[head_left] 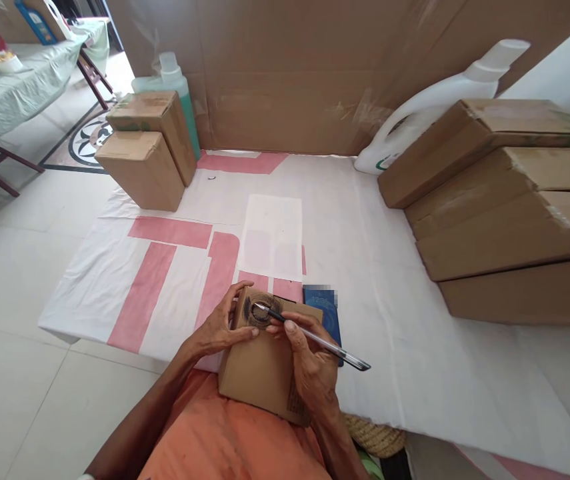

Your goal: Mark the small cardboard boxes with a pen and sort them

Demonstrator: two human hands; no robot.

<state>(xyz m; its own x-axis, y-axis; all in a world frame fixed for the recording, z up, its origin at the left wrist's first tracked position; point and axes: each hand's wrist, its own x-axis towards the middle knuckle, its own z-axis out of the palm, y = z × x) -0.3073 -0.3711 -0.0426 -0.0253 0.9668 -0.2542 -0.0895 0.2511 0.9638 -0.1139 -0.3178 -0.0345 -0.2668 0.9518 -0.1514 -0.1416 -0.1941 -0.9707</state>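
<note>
A small cardboard box (pixel 259 373) rests against my lap at the near edge of the white and pink cloth (pixel 389 280). My left hand (pixel 222 327) grips the box's upper left corner, thumb on its top face. My right hand (pixel 309 367) holds a pen (pixel 315 338) whose tip touches a dark scribbled ring on the box's top. A blue phone (pixel 327 317) lies on the cloth just behind my right hand, partly hidden by it.
Two cardboard boxes (pixel 147 150) stand at the back left before a green bottle (pixel 175 83). Several flat cartons (pixel 505 200) are stacked at the right, with a white jug (pixel 435 100) behind. A white paper sheet (pixel 272 237) lies mid-cloth. A cardboard wall (pixel 315 73) closes the back.
</note>
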